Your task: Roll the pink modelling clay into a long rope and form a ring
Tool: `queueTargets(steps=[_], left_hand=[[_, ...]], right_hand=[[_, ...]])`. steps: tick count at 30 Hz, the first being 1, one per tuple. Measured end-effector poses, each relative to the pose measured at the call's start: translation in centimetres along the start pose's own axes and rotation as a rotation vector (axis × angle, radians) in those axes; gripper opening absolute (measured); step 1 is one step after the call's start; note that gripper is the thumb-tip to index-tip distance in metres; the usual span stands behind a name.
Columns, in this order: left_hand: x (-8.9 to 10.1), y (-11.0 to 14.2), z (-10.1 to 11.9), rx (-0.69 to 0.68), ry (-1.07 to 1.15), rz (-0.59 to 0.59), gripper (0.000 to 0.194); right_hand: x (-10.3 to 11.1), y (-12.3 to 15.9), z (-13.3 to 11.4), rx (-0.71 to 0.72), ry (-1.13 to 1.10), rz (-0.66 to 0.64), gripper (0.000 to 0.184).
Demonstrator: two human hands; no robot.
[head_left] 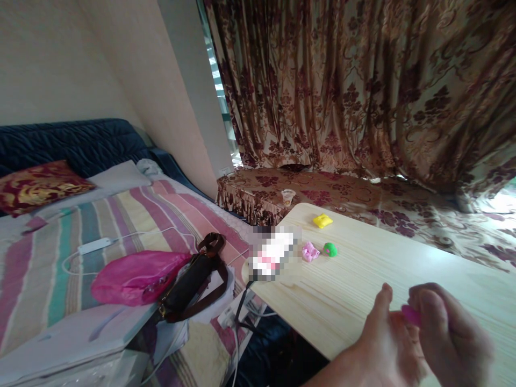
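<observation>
At the bottom right, both my hands meet over the light wooden table [355,290]. My left hand [382,344] and my right hand [447,333] pinch a small bright pink lump [411,314] between their fingers. Farther back on the table lie a yellow piece [322,220], a pale pink piece [309,251] and a green ball [329,249]. A blurred-out white and pink object [274,252] rests near the table's left edge.
A bed with a striped blanket [100,236] stands to the left, holding a pink plastic bag [137,277], a brown handbag [193,285], a white power strip [97,245] and a red pillow [36,185]. A small plastic cup [287,196] sits on the patterned bench under the curtains [363,80].
</observation>
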State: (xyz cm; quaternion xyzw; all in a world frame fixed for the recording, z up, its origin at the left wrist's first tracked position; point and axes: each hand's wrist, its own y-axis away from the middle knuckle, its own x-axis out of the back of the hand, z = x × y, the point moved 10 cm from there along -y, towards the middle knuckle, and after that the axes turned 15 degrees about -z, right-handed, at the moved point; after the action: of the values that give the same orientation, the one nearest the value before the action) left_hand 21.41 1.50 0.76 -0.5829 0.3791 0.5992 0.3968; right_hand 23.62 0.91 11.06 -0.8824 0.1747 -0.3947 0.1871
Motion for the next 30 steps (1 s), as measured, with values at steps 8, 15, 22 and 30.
queueTargets(steps=[8,15,22,30], left_hand=[[0.3,1.0,5.8,-0.27,-0.156,0.207,0.035],[0.3,0.5,5.4,-0.193,-0.493,0.256,0.043],[-3.3,-0.2,2.1,-0.069,-0.095,-0.084,0.045],[-2.8,0.6,1.6,-0.08,-0.018,-0.111,0.055]], right_hand=[[-2.5,2.3,-1.3,0.245,0.27,-0.25,0.041],[0.8,2.8,-0.3,0.016,0.108,-0.07,0.028],[-0.2,1.3,-3.3,0.148,0.317,-0.071,0.036],[-0.9,0.9,-3.7,0.117,0.125,-0.06,0.014]])
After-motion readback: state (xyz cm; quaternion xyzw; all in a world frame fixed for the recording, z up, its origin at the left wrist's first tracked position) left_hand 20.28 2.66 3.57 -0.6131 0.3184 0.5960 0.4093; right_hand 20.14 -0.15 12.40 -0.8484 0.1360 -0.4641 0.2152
